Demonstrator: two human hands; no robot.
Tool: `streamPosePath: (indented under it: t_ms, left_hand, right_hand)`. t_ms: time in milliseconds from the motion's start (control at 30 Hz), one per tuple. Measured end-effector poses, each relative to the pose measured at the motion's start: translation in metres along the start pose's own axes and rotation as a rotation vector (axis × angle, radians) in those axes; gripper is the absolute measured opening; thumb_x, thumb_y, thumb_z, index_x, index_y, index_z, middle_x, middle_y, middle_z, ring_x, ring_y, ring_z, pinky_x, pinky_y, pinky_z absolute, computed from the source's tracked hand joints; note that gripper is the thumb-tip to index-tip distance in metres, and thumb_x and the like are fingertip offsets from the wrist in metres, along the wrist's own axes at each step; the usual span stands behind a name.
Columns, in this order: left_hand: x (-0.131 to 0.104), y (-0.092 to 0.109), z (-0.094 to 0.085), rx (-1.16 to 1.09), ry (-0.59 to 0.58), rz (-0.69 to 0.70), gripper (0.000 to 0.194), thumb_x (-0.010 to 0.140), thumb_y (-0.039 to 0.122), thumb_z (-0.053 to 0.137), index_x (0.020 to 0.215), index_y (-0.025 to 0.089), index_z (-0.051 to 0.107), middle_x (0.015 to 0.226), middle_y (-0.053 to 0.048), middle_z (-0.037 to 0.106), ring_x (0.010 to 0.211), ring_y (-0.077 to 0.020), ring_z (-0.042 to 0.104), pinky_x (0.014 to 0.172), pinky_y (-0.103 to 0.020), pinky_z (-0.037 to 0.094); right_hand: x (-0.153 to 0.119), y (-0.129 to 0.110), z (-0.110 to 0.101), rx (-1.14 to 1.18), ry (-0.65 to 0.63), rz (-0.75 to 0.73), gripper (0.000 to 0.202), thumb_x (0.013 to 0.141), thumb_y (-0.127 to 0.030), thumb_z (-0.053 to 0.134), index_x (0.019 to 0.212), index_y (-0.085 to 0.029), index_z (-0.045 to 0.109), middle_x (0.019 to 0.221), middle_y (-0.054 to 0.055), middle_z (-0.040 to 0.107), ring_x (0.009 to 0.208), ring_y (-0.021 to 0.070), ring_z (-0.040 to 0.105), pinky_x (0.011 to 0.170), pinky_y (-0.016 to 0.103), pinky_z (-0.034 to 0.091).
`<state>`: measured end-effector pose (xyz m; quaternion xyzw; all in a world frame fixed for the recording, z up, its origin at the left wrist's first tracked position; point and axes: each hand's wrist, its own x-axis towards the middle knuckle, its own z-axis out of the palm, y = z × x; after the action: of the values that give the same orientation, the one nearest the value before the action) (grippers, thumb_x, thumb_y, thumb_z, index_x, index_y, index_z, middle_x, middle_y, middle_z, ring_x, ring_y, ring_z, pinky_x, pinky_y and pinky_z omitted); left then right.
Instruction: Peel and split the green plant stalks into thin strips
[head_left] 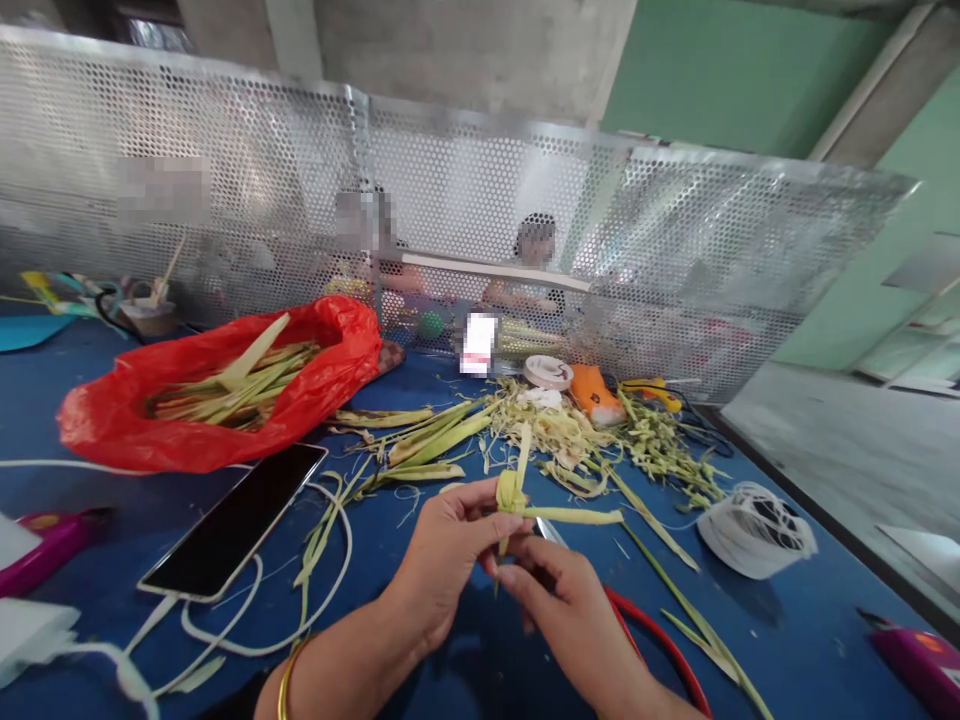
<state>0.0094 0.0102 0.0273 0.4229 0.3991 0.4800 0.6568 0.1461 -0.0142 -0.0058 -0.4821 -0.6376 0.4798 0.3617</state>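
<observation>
A small knotted piece of pale yellow-green leaf strips (511, 493) is pinched in my left hand (457, 535), with one strip pointing up and another out to the right. Just below it, my right hand (559, 590) has its thumb and fingers closed around the lower end of the piece. A shiny metal tip shows behind my right hand, and red handles (664, 645) lie under it. Loose leaf strips (439, 440) and a heap of thin shreds (559, 440) lie beyond my hands.
At the left are a red bag (202, 450) of leaves, a phone (236, 525) with white cables and a magenta tool (52, 550). A white string roll (756, 530) stands right. Tape (547, 372) lies behind. Across the back runs a perforated metal screen (480, 180), people beyond it.
</observation>
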Motion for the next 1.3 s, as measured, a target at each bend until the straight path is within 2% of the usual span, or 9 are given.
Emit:
streamPosePath:
  t_ms: [167,300,467,533,700,800,900,1133,1300]
  left_hand:
    - [0.002,-0.005,0.001,0.031,-0.009,-0.031,0.027,0.069,0.017,0.069,0.096,0.012,0.073,0.073,-0.003,0.069,0.043,-0.0045,0.048,0.034,-0.014,0.034]
    - [0.004,-0.007,-0.001,0.023,0.117,-0.016,0.036,0.067,0.017,0.071,0.103,0.012,0.069,0.080,-0.007,0.073,0.068,-0.0163,0.068,0.033,-0.013,0.036]
    - [0.007,-0.002,-0.004,0.057,0.227,0.017,0.043,0.065,0.021,0.073,0.106,0.009,0.067,0.079,-0.009,0.074,0.078,-0.0229,0.070,0.033,-0.015,0.037]
    - [0.006,0.000,-0.003,0.087,0.210,0.022,0.041,0.065,0.021,0.072,0.104,0.010,0.068,0.078,-0.008,0.074,0.078,-0.0222,0.070,0.033,-0.015,0.038]
    - [0.001,-0.001,0.002,0.220,0.178,-0.053,0.039,0.067,0.019,0.070,0.105,0.013,0.070,0.071,-0.003,0.073,0.041,-0.0085,0.054,0.035,-0.018,0.040]
    - [0.000,-0.004,0.003,0.264,0.203,-0.021,0.037,0.064,0.019,0.072,0.101,0.015,0.073,0.076,-0.003,0.075,0.053,-0.0126,0.062,0.044,-0.020,0.046]
    - [0.002,-0.008,0.002,0.258,0.235,0.017,0.037,0.064,0.018,0.072,0.101,0.015,0.073,0.081,-0.004,0.075,0.071,-0.0180,0.068,0.053,-0.021,0.050]
    - [0.005,-0.012,-0.003,0.303,0.173,0.009,0.047,0.069,0.026,0.066,0.115,0.013,0.065,0.077,-0.005,0.074,0.065,-0.0197,0.067,0.036,-0.020,0.039]
    - [0.006,-0.006,-0.005,0.349,0.155,0.025,0.047,0.068,0.024,0.067,0.114,0.012,0.064,0.072,-0.003,0.073,0.062,-0.0174,0.065,0.042,-0.020,0.040]
  right_hand:
    - [0.004,0.003,0.004,0.172,-0.058,0.057,0.030,0.084,-0.042,0.054,0.070,-0.016,0.059,0.058,-0.004,0.046,0.046,0.0078,0.043,0.046,0.019,0.040]
    - [-0.006,-0.003,-0.001,0.137,-0.148,0.067,0.024,0.084,-0.037,0.054,0.070,-0.018,0.054,0.064,-0.003,0.047,0.054,0.0099,0.048,0.050,0.020,0.043]
    - [-0.015,-0.014,-0.007,-0.072,-0.289,-0.012,0.028,0.082,-0.031,0.057,0.059,-0.017,0.048,0.060,-0.002,0.051,0.057,0.0108,0.050,0.054,0.020,0.040]
    - [-0.013,-0.015,-0.007,-0.068,-0.205,-0.044,0.027,0.082,-0.032,0.058,0.060,-0.017,0.050,0.063,-0.001,0.054,0.062,0.0120,0.051,0.059,0.021,0.041]
    - [-0.005,-0.006,-0.004,0.216,-0.117,-0.014,0.031,0.084,-0.048,0.054,0.078,-0.018,0.059,0.077,0.003,0.060,0.074,0.0170,0.057,0.070,0.027,0.047]
    - [-0.006,0.000,-0.004,0.028,-0.036,-0.008,0.035,0.089,-0.044,0.049,0.065,-0.018,0.050,0.063,-0.001,0.048,0.061,0.0130,0.046,0.058,0.024,0.040]
    - [-0.009,0.001,-0.004,-0.199,0.008,-0.112,0.033,0.091,-0.033,0.045,0.062,-0.020,0.039,0.060,-0.004,0.040,0.058,0.0111,0.037,0.054,0.022,0.032]
    - [-0.015,-0.004,-0.008,-0.438,-0.021,-0.374,0.022,0.092,-0.019,0.042,0.071,-0.021,0.047,0.067,-0.002,0.052,0.059,0.0115,0.046,0.054,0.022,0.034]
    - [-0.011,-0.005,-0.029,-0.720,0.370,-0.505,0.013,0.090,-0.026,0.052,0.100,-0.021,0.060,0.095,0.008,0.064,0.089,0.0224,0.058,0.079,0.034,0.042]
